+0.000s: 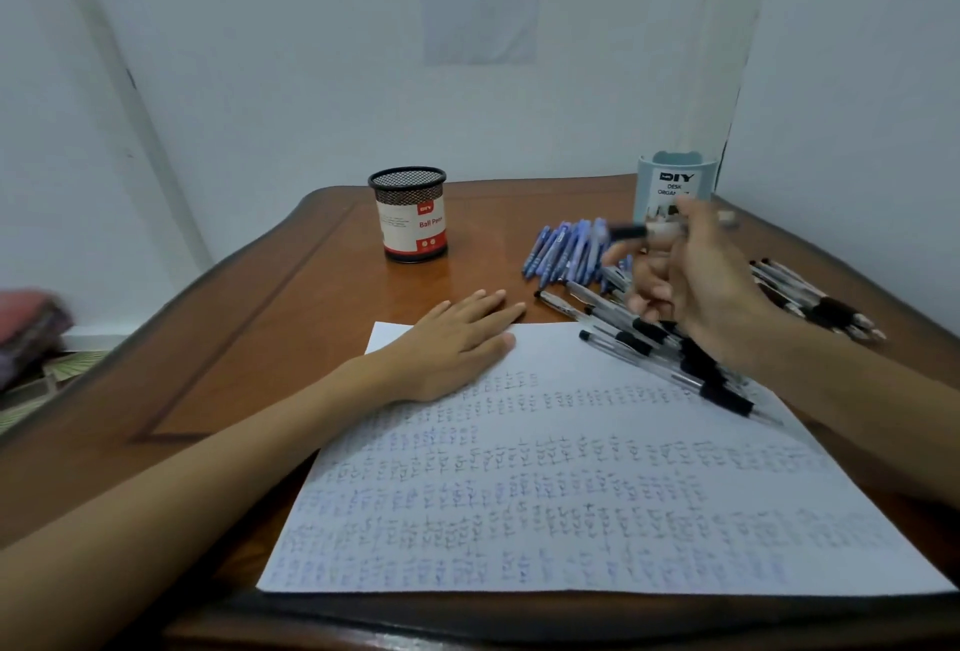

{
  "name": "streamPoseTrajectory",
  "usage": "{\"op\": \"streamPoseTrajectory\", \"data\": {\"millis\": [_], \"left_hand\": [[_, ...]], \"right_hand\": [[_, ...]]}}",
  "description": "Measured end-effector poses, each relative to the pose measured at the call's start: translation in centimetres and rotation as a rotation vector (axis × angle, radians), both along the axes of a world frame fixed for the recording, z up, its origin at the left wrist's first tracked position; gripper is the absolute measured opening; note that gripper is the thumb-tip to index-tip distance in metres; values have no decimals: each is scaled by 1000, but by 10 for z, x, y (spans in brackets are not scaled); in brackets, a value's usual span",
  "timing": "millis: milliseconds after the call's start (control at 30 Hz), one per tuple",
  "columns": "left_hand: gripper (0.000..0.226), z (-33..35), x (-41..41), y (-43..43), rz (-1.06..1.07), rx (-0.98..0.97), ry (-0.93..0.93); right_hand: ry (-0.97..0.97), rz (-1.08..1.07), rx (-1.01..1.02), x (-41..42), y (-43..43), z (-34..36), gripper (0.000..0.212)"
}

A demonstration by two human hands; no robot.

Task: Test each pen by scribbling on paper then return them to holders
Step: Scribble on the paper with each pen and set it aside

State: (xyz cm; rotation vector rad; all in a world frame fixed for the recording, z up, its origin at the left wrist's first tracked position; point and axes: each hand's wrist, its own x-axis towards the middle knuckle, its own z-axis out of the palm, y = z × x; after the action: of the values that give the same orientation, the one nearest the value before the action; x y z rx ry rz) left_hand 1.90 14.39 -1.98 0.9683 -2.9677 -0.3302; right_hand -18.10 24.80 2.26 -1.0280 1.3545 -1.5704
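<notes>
1. One pen [631,232] is pinched in the raised right hand [696,287], blurred; its long axis runs roughly left-right, dark end pointing left.
2. Blue holder [675,177] stands just behind that hand, mesh holder [410,214] well apart to the left; the paper [571,494] lies below, toward the person.
3. Left hand [457,338] lies flat, fingers straight, on the paper's far-left corner.

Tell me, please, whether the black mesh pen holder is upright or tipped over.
Upright: the mesh holder stands on its base on the table, rim facing up.
</notes>
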Motion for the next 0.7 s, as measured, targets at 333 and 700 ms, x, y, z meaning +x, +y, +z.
{"op": "streamPoseTrajectory", "data": {"millis": [333, 700], "left_hand": [[52, 1, -1, 3, 22, -4, 51], [52, 3, -2, 4, 16, -1, -27]], "right_hand": [[-348, 249, 68, 33, 3, -24, 44], [93, 162, 34, 37, 1, -32, 46]]}}
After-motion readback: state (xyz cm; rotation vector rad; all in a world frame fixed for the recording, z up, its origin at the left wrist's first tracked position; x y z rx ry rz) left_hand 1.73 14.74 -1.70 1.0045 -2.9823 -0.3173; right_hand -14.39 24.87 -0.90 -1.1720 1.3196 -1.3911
